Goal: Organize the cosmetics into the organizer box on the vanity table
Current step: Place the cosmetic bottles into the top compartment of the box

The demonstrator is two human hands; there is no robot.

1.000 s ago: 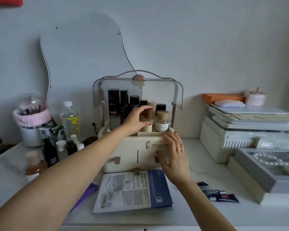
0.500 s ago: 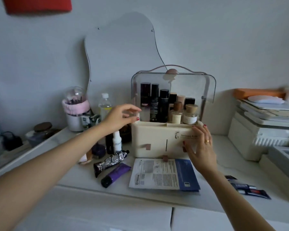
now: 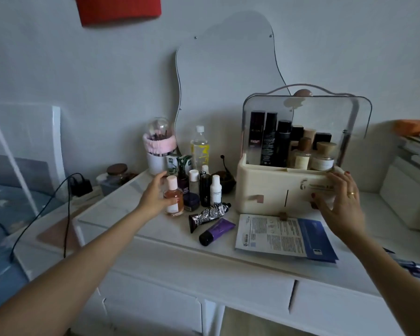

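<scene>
The cream organizer box (image 3: pixel 262 190) stands on the white vanity table (image 3: pixel 170 253) with its clear lid raised and several dark bottles and cork-topped jars inside. My right hand (image 3: pixel 338 202) rests with spread fingers against the box's front right side. My left hand (image 3: pixel 155 197) curls round a round bottle of pink liquid with a pale cap (image 3: pixel 173 196), which stands at the left of a cluster of small bottles (image 3: pixel 204 187). A black patterned tube (image 3: pixel 209 215) and a purple tube (image 3: pixel 216 231) lie in front of them.
A blue and white sheet mask packet (image 3: pixel 284 236) lies before the box. A brush holder with a pink band (image 3: pixel 158 151), a water bottle (image 3: pixel 199 147) and a wavy mirror (image 3: pixel 226 76) stand behind. Cables and a charger (image 3: pixel 80 185) lie left. White storage boxes (image 3: pixel 407 190) sit right.
My left hand has left the organizer, swung left and down, and closed round the pink-liquid bottle. The view has turned left. My right hand stays on the box front.
</scene>
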